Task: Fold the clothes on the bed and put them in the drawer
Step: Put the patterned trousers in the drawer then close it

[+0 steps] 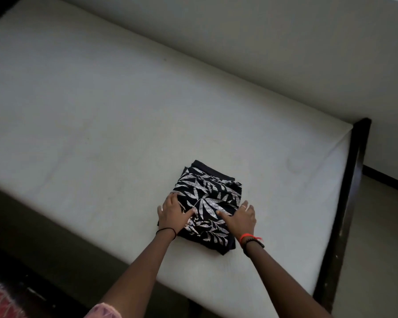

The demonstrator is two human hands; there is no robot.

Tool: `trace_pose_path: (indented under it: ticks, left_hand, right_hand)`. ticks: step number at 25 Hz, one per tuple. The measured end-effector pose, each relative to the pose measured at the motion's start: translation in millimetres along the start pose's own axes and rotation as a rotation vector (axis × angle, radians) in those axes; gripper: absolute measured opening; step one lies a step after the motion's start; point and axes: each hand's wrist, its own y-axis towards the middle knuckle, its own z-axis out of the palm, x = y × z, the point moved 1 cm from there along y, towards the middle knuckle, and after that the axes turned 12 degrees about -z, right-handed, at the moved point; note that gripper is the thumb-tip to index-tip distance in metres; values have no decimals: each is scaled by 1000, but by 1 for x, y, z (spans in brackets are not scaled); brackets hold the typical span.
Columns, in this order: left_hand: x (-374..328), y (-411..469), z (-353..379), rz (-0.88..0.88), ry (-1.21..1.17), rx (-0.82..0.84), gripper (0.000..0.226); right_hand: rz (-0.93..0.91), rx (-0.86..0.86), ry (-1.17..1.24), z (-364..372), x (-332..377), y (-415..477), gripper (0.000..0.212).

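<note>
Garment: folded leaf-print garment [208, 203] lying near the mattress's [124, 111] near edge.
Hands: we are pressing it, left hand [172, 212] and right hand [239, 218] flat, fingers uncurled.
Progress: folding seemingly done; drawer trip remaining.

A folded black cloth garment with a pale leaf print [208, 200] lies near the front edge of the white padded bed [101, 122], which sits in a dark wooden frame [349, 191]. The left hand [172, 212] lies flat on the garment's left side, and the right hand [240, 218] on its right side, with both thumbs stretched inward over the print. An orange thread band [248, 236] circles the right wrist.
</note>
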Motion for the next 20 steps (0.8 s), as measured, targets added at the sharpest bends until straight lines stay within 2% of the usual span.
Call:
trace_pose_path:
  ticks: [5,9,12,14,17,20]
  left_hand:
    - [0,46,9,-64,4,46,103]
    - [5,70,18,-144,-100,182,115]
    - [13,84,26,-194,-300,286,118]
    - [19,94,27,-219,-403,392,107]
    - [14,92,13,-192,-534,609,69]
    - [10,85,1,-243,-645,717,68]
  right_hand:
    - [176,87,249,35,-4,43,128]
    - [279,22,390,52,-15,60,125]
    - [332,-22,735,61,-25,68,118]
    - [341,28,947,65,-26,67,108]
    - [345,158,1131,60,-22,62,72]
    - [330,280,1212,46,-21,62,64]
